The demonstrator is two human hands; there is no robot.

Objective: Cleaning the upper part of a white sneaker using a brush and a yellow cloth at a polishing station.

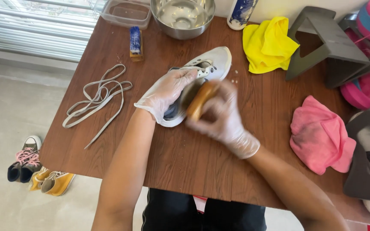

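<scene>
A white sneaker (216,60) without laces lies on the brown wooden table (185,158), toe pointing to the far side. My left hand (167,90), in a clear glove, grips the shoe around its heel and opening. My right hand (223,117), also gloved and motion-blurred, holds a wooden-backed brush (201,99) against the shoe's side. The shoe's heel is hidden under my hands.
Grey laces (97,96) lie loose at the left. At the back stand a steel bowl (183,17), a plastic tub (126,13), a small blue brush (135,42) and a bottle (240,13). Yellow cloth (268,42), pink cloth (320,134) and grey stands (322,42) sit right. Shoes (39,169) lie on the floor.
</scene>
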